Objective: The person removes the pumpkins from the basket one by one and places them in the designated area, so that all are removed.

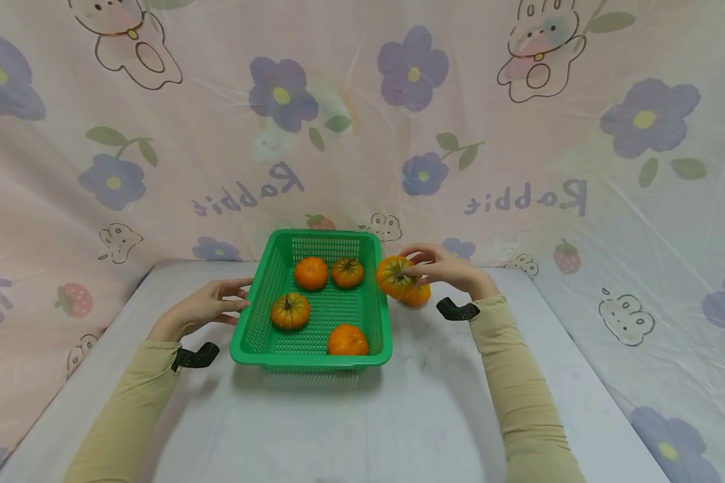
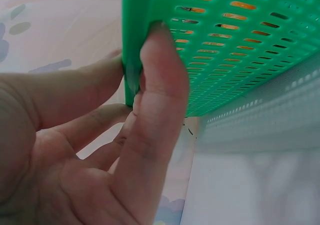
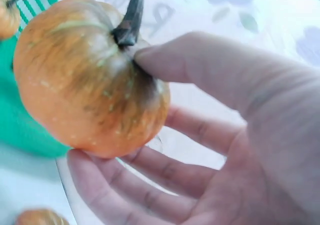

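A small orange-green pumpkin (image 1: 391, 276) is held in my right hand (image 1: 444, 267), off the table by the basket's right rim. In the right wrist view, the thumb presses near the dark stem of this pumpkin (image 3: 85, 85) and the fingers curl beneath it. My left hand (image 1: 211, 306) grips the left rim of a green plastic basket (image 1: 314, 360); the left wrist view has the rim (image 2: 134, 45) pinched between thumb and fingers. Inside the basket lie several small pumpkins (image 1: 290, 311), spaced apart. Another pumpkin (image 1: 421, 297) sits on the table, partly hidden behind the held one.
The basket stands on a white-covered table (image 1: 338, 429). A printed cloth (image 1: 350, 161) with flowers and rabbits hangs behind and at the sides. Each wrist wears a black device, one on the left (image 1: 196, 355) and one on the right (image 1: 457, 309).
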Available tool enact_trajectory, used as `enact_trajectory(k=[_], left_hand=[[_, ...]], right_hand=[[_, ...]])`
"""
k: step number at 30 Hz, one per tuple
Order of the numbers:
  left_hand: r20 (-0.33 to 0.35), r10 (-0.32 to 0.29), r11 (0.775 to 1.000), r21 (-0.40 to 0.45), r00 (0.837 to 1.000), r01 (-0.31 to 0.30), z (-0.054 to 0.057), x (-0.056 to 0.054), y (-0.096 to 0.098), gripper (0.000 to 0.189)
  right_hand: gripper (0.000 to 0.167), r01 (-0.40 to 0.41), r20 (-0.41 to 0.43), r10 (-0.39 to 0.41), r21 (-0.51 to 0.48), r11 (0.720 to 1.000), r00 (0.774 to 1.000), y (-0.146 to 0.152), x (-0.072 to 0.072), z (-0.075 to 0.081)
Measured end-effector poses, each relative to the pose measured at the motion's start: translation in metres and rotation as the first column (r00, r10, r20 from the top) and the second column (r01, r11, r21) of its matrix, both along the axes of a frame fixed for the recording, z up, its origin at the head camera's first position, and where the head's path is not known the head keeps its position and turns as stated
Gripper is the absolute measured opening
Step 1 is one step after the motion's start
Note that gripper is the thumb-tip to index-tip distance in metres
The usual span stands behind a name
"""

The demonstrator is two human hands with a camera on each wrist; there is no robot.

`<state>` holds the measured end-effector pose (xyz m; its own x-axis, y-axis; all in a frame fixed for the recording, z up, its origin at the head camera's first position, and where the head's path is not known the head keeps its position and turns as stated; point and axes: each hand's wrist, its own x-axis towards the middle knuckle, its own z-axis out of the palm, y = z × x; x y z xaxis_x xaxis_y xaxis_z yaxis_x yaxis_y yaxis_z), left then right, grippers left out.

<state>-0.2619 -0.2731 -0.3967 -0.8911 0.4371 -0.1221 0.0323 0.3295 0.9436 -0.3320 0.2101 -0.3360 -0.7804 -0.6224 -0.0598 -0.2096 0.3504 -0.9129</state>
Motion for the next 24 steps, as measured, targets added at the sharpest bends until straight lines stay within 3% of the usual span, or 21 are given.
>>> enact_trajectory(k=[7,12,24], left_hand=[[-0.001,-0.009,1.000,0.003,1.000,0.009,0.001,0.001,0.001,0.068],[-0.002,-0.005,1.000,-0.004,1.000,0.005,0.001,0.002,0.000,0.067],[0.002,0.006,1.000,0.001,1.000,-0.006,0.002,0.003,0.001,0.067]], right_hand=[[0.043,0.135,0.040,-0.134,-0.022,0.991,0.990,0.042,0.003,-0.008],[0.046,0.177,0.040,-0.176,-0.016,0.984,0.983,0.067,0.007,-0.017],[0.048,0.290,0.099,-0.289,0.005,0.957,0.952,0.112,0.010,-0.056]])
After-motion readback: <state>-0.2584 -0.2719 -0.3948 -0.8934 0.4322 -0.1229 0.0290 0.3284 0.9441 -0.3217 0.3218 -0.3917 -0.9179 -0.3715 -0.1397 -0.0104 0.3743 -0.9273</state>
